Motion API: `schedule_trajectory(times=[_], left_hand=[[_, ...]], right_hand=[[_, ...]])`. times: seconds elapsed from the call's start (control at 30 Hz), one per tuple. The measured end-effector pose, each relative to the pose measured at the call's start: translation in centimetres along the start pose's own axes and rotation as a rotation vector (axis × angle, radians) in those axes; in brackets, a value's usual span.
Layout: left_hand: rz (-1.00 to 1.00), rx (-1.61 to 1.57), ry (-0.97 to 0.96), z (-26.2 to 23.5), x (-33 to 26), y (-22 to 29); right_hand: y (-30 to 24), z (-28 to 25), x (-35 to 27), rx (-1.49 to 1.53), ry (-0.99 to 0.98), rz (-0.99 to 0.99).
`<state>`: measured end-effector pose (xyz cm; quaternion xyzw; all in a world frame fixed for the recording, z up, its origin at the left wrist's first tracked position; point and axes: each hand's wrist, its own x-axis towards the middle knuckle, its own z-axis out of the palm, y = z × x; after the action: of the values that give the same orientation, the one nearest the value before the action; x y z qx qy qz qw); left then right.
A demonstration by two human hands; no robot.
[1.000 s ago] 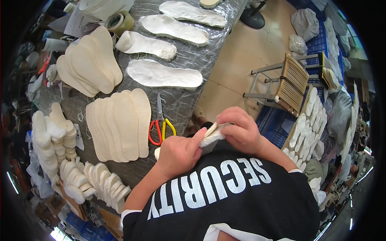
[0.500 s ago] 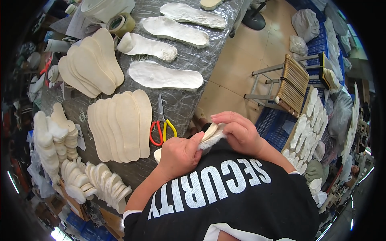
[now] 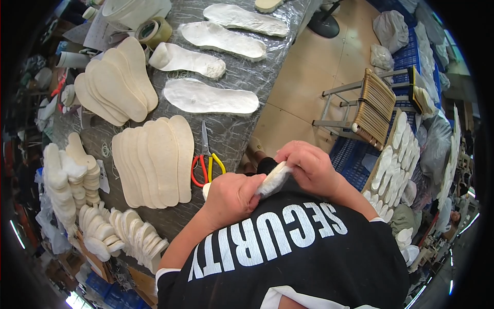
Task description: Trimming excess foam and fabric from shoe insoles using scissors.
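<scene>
Close to my body I hold a cream insole (image 3: 272,179) with a fluffy white underside, edge up. My left hand (image 3: 230,198) is closed round one end, and that end pokes out pale beyond my knuckles. The fingers of my right hand (image 3: 310,167) pinch the other end. On the table just ahead of my left hand lie scissors (image 3: 207,157) with one red and one yellow handle, blades pointing away. Left of them is a fanned stack of cream insoles (image 3: 154,162), with a second fan (image 3: 118,82) behind it. Several white fleecy insoles (image 3: 211,96) lie separately farther off.
Piles of fluffy insoles (image 3: 121,229) line the table's left side. A tape roll (image 3: 156,32) and a white tub (image 3: 136,11) stand at the back left. Right of the table are a woven-seat stool (image 3: 374,105), blue crates (image 3: 352,164) and a board of white insoles (image 3: 393,165).
The insole has turned so more of its fluffy side shows. My right hand has shifted slightly, its fingers now curled down on the end. My left hand keeps its grip.
</scene>
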<state>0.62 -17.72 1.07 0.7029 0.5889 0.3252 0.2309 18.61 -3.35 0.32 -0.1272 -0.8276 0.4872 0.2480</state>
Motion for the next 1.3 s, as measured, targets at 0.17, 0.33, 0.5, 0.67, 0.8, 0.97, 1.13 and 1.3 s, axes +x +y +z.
schedule_trajectory(times=[0.17,0.33,0.5,0.67,0.8,0.97,1.13,1.3], left_hand=[[-0.034,-0.085,0.032,0.0,1.0,-0.4],[0.072,-0.109,0.164,-0.6,0.6,-0.8],[0.166,-0.321,0.344,-1.6,1.3,-0.4],[0.195,-0.198,0.332,-4.4,1.9,0.6],[0.146,-0.109,0.277,-5.6,1.7,0.9],[0.106,-0.35,0.26,-5.4,1.6,-1.0],[0.083,-0.734,0.176,-4.2,2.9,-2.5],[-0.247,-1.001,0.342,-2.5,1.5,-3.3]], right_hand=[[-0.5,-0.5,1.2,-0.089,-0.066,-0.152],[-1.5,-0.2,1.6,0.404,0.023,0.1],[-1.5,1.8,2.3,0.307,0.045,-0.093],[-1.2,1.9,3.0,0.062,0.126,-0.267],[-1.3,1.9,3.0,-0.227,0.141,-0.431],[-2.0,-0.4,5.5,0.126,-0.256,-0.255],[0.7,0.2,7.3,0.232,-0.232,-0.217],[0.7,0.7,7.1,0.453,-0.401,0.428]])
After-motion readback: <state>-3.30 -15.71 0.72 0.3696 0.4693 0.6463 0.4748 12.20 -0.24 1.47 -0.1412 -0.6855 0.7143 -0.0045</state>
